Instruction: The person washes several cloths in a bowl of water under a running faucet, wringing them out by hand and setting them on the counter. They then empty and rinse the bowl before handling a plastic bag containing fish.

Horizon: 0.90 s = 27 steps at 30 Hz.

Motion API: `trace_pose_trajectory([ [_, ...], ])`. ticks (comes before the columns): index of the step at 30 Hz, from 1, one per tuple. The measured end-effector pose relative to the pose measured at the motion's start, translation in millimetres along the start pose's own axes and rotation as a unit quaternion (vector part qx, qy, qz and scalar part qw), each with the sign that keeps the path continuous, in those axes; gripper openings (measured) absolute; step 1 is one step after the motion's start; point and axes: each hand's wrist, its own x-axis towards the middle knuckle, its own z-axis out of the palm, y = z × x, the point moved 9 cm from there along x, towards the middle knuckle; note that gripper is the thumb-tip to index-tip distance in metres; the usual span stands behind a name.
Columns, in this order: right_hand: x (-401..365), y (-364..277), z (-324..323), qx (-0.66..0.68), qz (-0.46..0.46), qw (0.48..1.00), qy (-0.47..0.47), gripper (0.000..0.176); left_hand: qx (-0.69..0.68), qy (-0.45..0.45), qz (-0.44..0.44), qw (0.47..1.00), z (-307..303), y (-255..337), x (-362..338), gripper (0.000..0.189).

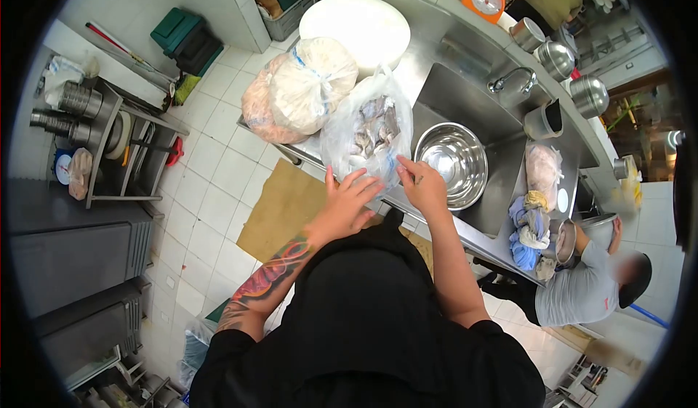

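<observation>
A clear plastic bag (374,128) with grey, dark pieces inside lies open at the top on the steel counter. At its near left edge is my left hand (347,203), fingers spread over the plastic. My right hand (424,184) pinches the bag's near right edge between thumb and forefinger. Just right of the bag, a shiny steel bowl (451,164) sits in the sink. Two tied bags, one whitish (313,85) and one pinkish (263,103), rest left of the open bag. Behind them stands a large white round tub (355,30).
The sink (465,95) has a faucet (512,81) at its back. Another filled bag (543,167) and cloths (529,226) lie on the right. A co-worker (582,284) in a grey shirt is at the far right. Brown cardboard (280,208) covers some floor tiles.
</observation>
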Motion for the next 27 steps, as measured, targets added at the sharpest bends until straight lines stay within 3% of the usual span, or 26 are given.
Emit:
trace_pose_trajectory([
  [5,2,18,-4,0.019,0.009,1.000,0.007,0.024,-0.043,0.047,-0.003,0.998,-25,-4,-11,0.064],
  [8,8,37,-10,0.011,0.072,0.997,-0.037,0.027,-0.067,0.095,-0.027,0.993,-36,-16,-28,0.063],
  [10,13,47,-22,0.077,0.069,0.994,0.016,0.029,-0.074,0.120,-0.049,0.989,-34,-30,-46,0.063],
  [11,16,49,-26,0.079,0.067,0.995,0.012,0.029,-0.091,0.146,-0.090,0.981,-32,-44,-58,0.063],
  [13,23,45,-45,0.244,0.097,0.964,0.025,0.029,-0.105,0.172,-0.141,0.969,-18,-65,-91,0.063],
  [14,26,41,-51,0.248,0.094,0.964,0.015,0.029,-0.114,0.186,-0.206,0.954,-6,-83,-115,0.063],
  [16,35,35,-58,0.351,0.104,0.931,0.004,0.027,-0.119,0.202,-0.327,0.915,30,-120,-179,0.064],
  [18,46,23,-52,0.357,0.071,0.931,-0.022,0.026,-0.106,0.190,-0.444,0.869,80,-149,-270,0.069],
  [20,54,-2,-35,0.370,0.009,0.925,-0.085,0.024,-0.122,0.185,-0.577,0.786,140,-160,-383,0.076],
  [23,56,-52,3,0.371,-0.055,0.909,-0.180,0.019,-0.177,0.156,-0.755,0.612,189,-98,-507,0.085],
  [25,47,-100,22,0.353,-0.118,0.898,-0.236,0.015,-0.174,0.091,-0.807,0.558,198,-45,-546,0.088],
  [27,31,-148,40,0.343,-0.184,0.881,-0.268,0.015,-0.194,0.096,-0.818,0.534,217,-10,-576,0.090],
])
